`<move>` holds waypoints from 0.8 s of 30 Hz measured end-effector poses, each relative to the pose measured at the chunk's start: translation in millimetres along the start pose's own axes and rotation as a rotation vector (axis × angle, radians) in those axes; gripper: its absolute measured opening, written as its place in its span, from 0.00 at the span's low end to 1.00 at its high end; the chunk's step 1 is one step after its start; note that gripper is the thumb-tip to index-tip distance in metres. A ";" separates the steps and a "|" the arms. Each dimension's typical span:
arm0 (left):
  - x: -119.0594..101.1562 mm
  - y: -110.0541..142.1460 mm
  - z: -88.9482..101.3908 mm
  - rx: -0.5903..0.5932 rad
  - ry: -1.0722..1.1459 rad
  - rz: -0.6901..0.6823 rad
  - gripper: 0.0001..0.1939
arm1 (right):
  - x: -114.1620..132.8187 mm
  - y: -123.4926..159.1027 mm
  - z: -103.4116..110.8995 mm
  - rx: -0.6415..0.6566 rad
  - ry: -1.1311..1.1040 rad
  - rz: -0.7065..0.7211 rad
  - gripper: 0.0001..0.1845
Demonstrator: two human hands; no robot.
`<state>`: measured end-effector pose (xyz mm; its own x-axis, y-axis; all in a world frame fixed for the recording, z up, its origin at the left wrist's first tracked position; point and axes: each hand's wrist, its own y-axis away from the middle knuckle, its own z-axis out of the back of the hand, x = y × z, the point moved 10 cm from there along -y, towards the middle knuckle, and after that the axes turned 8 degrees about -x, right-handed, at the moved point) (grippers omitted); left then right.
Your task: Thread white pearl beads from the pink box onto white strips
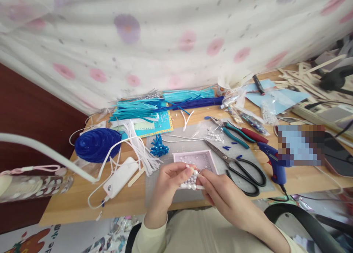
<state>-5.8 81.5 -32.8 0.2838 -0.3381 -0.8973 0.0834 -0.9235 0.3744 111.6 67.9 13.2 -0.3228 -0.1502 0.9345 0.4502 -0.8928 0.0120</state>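
Left hand (173,176) narrows to a pinch on pearl beads (193,186), at the near side of the open tray (211,162).
Right hand (222,190) brings its fingertips right beside them (whether it grips anything, I cannot tell). A loosened pinch could let a bead slip and roll across the surface (63,199); a wrist bumping the tray could scatter others, or catch the scissors (227,160) nearby. Both wrists angle inward, fingers bent.
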 end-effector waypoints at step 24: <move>-5.8 13.9 -21.2 0.113 0.279 -0.157 0.26 | -17.8 -5.7 10.7 -0.204 -0.078 -0.041 0.20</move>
<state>13.9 74.5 -17.5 0.5278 -0.1420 -0.8374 0.0447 -0.9799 0.1944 123.7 80.2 0.3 -0.2679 -0.0861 0.9596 0.2582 -0.9660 -0.0146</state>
